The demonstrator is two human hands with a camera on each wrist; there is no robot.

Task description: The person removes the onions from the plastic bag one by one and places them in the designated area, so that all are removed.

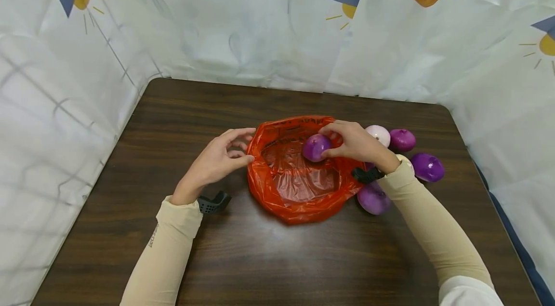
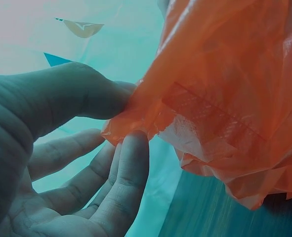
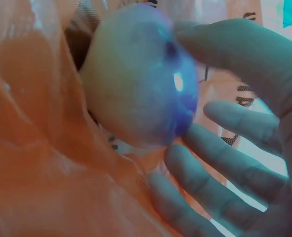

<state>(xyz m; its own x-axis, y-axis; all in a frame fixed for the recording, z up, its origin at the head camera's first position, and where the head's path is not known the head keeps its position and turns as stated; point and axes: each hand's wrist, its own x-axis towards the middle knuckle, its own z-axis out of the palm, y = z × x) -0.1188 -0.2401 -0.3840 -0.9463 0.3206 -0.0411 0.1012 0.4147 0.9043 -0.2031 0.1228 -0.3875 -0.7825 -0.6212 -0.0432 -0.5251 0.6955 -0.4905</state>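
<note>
A red plastic bag (image 1: 299, 212) lies on the table with its mouth spread wide. At its left rim, my left hand (image 1: 214, 159) pinches the plastic between thumb and fingertip; the left wrist view shows this fold of the bag (image 2: 136, 116) up close. My right hand (image 1: 357, 142) holds a shiny purple onion (image 1: 315, 147) within the bag's mouth, the thumb on one side and fingertips on the other. In the right wrist view the onion (image 3: 141, 79) looks pale on one side and purple on the other, with bag plastic around it.
Right of the bag are several onions: a white onion (image 1: 378, 134), a purple onion (image 1: 402, 139), a dark purple onion (image 1: 427, 167) and a lighter purple onion (image 1: 374, 198). My right wrist partly covers others. Printed white sheeting (image 1: 260, 21) surrounds the dark wooden table (image 1: 277, 267).
</note>
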